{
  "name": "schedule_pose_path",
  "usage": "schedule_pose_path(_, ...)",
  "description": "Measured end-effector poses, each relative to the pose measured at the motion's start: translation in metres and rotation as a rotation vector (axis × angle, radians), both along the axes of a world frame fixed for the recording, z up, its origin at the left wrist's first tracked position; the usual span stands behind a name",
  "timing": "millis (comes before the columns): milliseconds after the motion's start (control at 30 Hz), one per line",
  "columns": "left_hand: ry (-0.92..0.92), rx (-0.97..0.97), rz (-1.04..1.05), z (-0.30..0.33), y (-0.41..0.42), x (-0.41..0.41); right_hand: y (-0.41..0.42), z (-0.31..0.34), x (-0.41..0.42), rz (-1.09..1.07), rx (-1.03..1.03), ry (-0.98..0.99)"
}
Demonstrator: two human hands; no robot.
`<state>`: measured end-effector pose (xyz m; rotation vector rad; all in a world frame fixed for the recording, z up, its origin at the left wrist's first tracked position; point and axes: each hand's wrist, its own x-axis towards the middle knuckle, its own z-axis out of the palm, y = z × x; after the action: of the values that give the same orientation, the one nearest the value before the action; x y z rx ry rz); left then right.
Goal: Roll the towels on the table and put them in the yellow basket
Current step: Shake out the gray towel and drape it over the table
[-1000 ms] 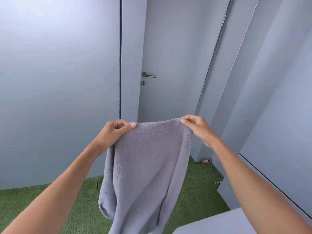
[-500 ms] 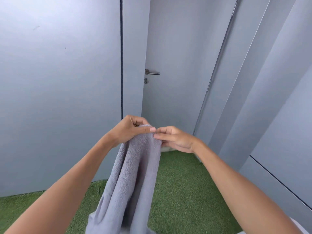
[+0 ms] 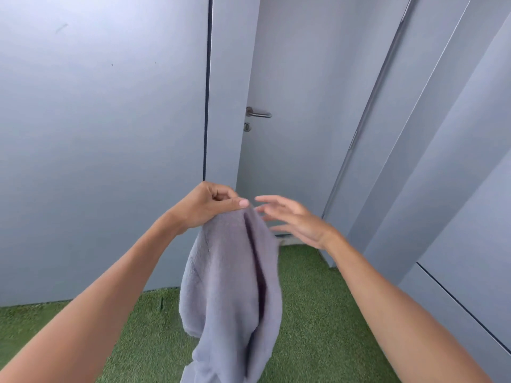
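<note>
Your left hand (image 3: 210, 207) pinches the top edge of the grey towel (image 3: 235, 286), which hangs folded lengthwise in the air over the green turf (image 3: 312, 313). Your right hand (image 3: 293, 219) is just beside that edge, fingers spread and blurred. Grey walls and a door (image 3: 290, 92) stand close ahead.

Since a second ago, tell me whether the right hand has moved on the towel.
Yes. The right hand let go of the towel: its open fingers now hover beside the left hand, below the door handle.
</note>
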<state>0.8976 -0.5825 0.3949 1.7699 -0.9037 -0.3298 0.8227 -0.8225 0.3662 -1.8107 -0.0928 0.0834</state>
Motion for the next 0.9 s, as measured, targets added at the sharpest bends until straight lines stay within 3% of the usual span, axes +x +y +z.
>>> schedule_pose_path(100,-0.054,-0.002,-0.056,0.001,-0.017,-0.001,0.023,-0.004,0.01,0.187,0.009,0.083)
schedule_pose_path(200,-0.02,0.037,-0.013,-0.017,-0.008,0.002,0.015,-0.005,0.008,0.142,0.022,0.07)
schedule_pose_path(433,0.034,0.285,-0.08,-0.054,0.018,0.016,0.001,-0.005,0.008,-0.124,-0.126,-0.094)
schedule_pose_path(700,-0.033,0.278,0.047,-0.049,0.024,0.024,-0.024,-0.029,0.014,-0.51,-0.256,-0.138)
schedule_pose_path(900,-0.054,0.382,0.099,-0.048,0.021,0.018,-0.029,-0.041,0.014,-0.801,-0.136,-0.131)
